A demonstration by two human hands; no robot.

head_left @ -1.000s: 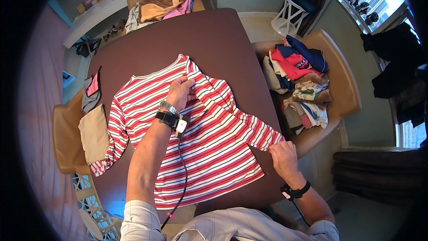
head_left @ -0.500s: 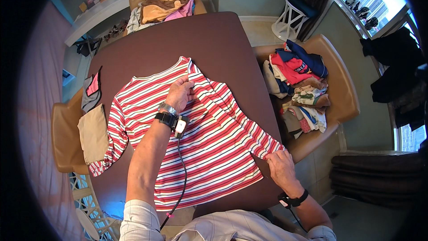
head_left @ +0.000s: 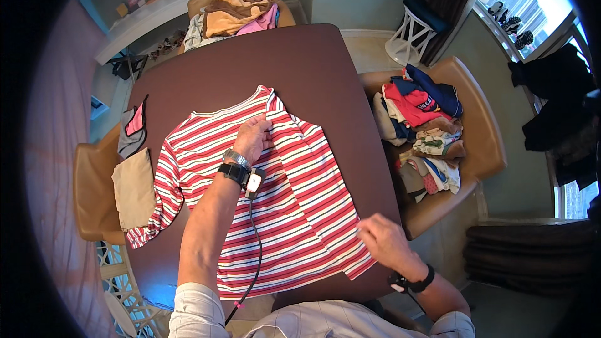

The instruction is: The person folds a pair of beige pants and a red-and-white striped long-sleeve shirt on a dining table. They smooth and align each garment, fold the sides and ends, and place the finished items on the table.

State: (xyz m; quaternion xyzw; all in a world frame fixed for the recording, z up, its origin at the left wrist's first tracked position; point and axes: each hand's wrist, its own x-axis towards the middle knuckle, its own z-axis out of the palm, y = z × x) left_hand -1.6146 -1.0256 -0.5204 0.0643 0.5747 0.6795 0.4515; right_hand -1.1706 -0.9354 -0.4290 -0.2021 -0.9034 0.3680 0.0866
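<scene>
Head view, shirt: a red-and-white striped long-sleeved shirt point(head_left: 275, 213) lies flat on the dark brown surface point(head_left: 313, 62), neck away from the person, hem near the body.
Head view, fold: the right side of the shirt lies doubled over the body, making a straight crease from shoulder to hem; the sleeve on that side is tucked out of sight, while the other sleeve hangs off the surface's left edge.
Head view, left hand: the left hand point(head_left: 253, 139) presses palm down below the collar, fingers spread loose and gripping nothing, seemingly to pin the cloth so it cannot slide.
Head view, right hand: the right hand point(head_left: 383, 242) sits at the lower right corner of the folded edge, fingers pinched on the hem, apparently holding that flap taut and in line.
Head view, wrists: both carry dark bands; a thin cable runs from the left one down the forearm.
Head view, surroundings: a tan chair point(head_left: 482, 150) at right holds a heap of mixed clothes point(head_left: 422, 131); another at left bears a folded beige piece point(head_left: 133, 188).
</scene>
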